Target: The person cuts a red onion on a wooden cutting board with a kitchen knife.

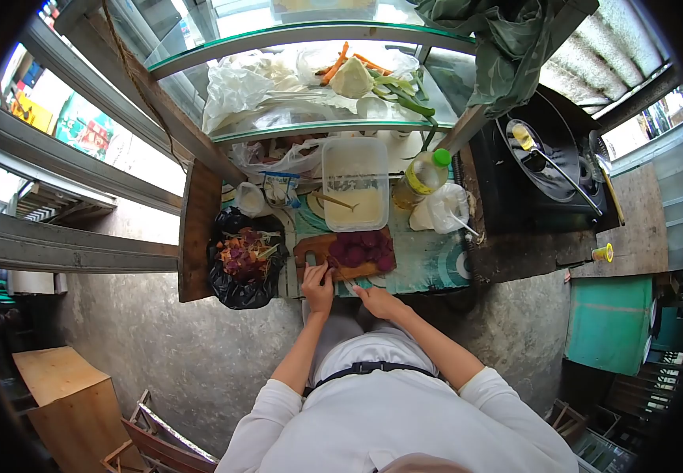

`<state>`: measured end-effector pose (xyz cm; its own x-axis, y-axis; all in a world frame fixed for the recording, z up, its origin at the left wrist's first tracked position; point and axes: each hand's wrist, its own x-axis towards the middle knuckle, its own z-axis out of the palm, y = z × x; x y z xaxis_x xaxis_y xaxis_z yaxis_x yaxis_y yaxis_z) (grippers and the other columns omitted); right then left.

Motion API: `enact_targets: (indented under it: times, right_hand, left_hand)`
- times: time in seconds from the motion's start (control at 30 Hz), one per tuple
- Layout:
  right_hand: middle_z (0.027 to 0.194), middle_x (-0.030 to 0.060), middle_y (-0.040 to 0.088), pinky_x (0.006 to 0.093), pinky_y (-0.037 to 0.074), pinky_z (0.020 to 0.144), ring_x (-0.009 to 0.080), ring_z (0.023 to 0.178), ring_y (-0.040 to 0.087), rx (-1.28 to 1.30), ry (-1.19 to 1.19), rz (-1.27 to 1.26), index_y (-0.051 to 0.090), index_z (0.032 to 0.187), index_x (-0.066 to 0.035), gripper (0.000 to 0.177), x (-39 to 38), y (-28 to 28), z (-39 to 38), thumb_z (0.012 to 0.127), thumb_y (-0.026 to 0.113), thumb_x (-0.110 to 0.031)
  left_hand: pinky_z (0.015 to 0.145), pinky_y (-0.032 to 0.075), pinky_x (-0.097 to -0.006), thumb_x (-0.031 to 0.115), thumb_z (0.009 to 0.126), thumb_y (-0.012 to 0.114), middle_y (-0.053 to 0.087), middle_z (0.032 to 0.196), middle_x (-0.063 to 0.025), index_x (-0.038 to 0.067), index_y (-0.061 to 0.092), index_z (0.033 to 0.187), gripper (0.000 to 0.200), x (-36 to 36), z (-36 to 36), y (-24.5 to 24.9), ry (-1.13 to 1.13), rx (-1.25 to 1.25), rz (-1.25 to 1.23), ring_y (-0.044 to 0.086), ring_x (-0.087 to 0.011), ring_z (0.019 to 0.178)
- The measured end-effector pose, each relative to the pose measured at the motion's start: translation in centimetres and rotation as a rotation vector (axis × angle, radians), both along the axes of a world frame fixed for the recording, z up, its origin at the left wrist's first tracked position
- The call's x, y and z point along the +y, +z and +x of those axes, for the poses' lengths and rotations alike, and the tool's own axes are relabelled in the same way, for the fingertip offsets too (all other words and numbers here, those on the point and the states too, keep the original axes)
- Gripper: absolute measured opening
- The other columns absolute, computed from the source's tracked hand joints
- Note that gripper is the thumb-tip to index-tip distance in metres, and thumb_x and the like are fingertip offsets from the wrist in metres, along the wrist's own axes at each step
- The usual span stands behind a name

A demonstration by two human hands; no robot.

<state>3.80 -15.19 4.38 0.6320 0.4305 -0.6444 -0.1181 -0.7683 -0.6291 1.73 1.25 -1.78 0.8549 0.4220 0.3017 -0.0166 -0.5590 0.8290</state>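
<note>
A wooden cutting board (304,251) lies near the counter's front edge, with several dark purple slices (363,251) heaped on its right part. My left hand (317,287) is at the board's lower left, fingers bent and pressed together; what they hold, if anything, is too small to make out. Just right of it, my right hand (379,301) is closed around a knife (349,288), whose pale blade points left toward my left hand. Behind the board stands a clear plastic container (356,181) with pale contents and a wooden-looking utensil.
A black bag of peelings (248,292) sits at the left. Behind are a green-capped bottle (423,180), a white plastic bag (441,210) and a glass shelf (310,130) with vegetables. A stove with a pan (546,183) stands at the right.
</note>
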Motion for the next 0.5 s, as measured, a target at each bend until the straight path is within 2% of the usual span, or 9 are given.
enact_targets:
  times: [0.13, 0.23, 0.33, 0.43, 0.5]
  right_hand:
    - [0.08, 0.0319, 0.061, 0.0438, 0.049, 0.07, 0.0405, 0.07, 0.063, 0.051, 0.0, -0.012, 0.058, 0.075, 0.012, 0.078, 0.3, 1.9, 0.6, 0.096, 0.022, -0.053]
    - [0.066, 0.0225, 0.059, 0.0405, 0.048, 0.054, 0.0314, 0.052, 0.06, 0.175, -0.05, -0.04, 0.056, 0.076, 0.01, 0.077, 0.0, 0.9, 1.2, 0.095, 0.023, -0.057]
    - [0.057, 0.0126, 0.051, 0.0362, 0.044, 0.044, 0.024, 0.045, 0.053, 0.304, -0.091, -0.077, 0.057, 0.082, 0.009, 0.076, -0.2, 1.6, 2.1, 0.093, 0.026, -0.06]
    - [0.055, 0.0069, 0.045, 0.0332, 0.039, 0.039, 0.0194, 0.042, 0.046, 0.35, -0.124, -0.081, 0.056, 0.086, 0.007, 0.075, -0.1, 1.2, 2.2, 0.091, 0.028, -0.063]
    - [0.055, 0.0068, 0.045, 0.0325, 0.038, 0.039, 0.0188, 0.041, 0.045, 0.36, -0.134, -0.084, 0.055, 0.084, 0.005, 0.074, 0.0, 1.1, 2.3, 0.09, 0.029, -0.064]
  left_hand:
    - [0.098, 0.039, -0.0463, 0.001, 0.074, 0.067, 0.064, 0.083, -0.012, -0.001, 0.067, 0.094, 0.02, 0.1, 0.2, 0.0, -0.011, -0.002, 0.04, 0.06, -0.0281, 0.081]
    - [0.098, 0.039, -0.0466, 0.001, 0.074, 0.067, 0.064, 0.082, -0.0121, -0.001, 0.067, 0.093, 0.019, 0.3, 0.4, 0.2, -0.026, 0.003, 0.08, 0.06, -0.0285, 0.082]
    - [0.098, 0.039, -0.0465, 0.002, 0.073, 0.068, 0.063, 0.081, -0.0124, -0.001, 0.067, 0.091, 0.018, 0.2, 0.6, 0.5, -0.039, 0.027, 0.107, 0.06, -0.0291, 0.082]
    - [0.099, 0.039, -0.047, 0.002, 0.073, 0.068, 0.063, 0.081, -0.0119, -0.001, 0.067, 0.09, 0.017, 0.3, 0.8, 0.8, -0.05, 0.047, 0.116, 0.059, -0.0293, 0.081]
    - [0.099, 0.039, -0.047, 0.002, 0.073, 0.068, 0.063, 0.081, -0.0117, -0.001, 0.067, 0.09, 0.017, 0.4, 0.9, 0.8, -0.059, 0.048, 0.117, 0.059, -0.0294, 0.081]
